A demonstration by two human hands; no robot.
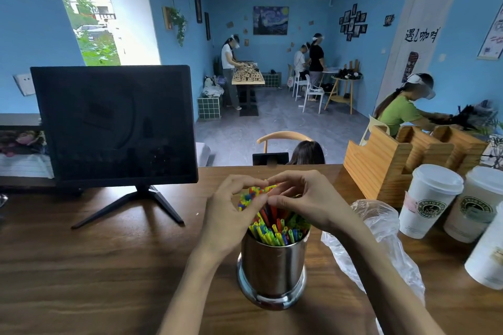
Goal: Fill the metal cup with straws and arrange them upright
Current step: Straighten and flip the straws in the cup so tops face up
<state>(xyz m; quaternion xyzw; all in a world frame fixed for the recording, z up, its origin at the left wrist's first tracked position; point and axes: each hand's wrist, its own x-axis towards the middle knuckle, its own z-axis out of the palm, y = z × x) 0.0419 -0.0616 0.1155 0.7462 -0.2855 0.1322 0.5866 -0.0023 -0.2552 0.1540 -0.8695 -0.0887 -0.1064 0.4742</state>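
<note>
A wooden counter (109,266) holds a dark monitor (114,122) left of a metal cup (272,266) and lidded paper cups (430,201) to its right. The cup is already crowded with coloured straws (275,231). Above it, the left hand (228,220) and right hand (302,201) together clasp a last bundle, seemingly still to be settled upright.

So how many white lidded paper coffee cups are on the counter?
3, all at the right: one white lidded paper coffee cup nearest the plastic bag, a second beside it, a third partly cropped at the edge; others may be out of view.
</note>
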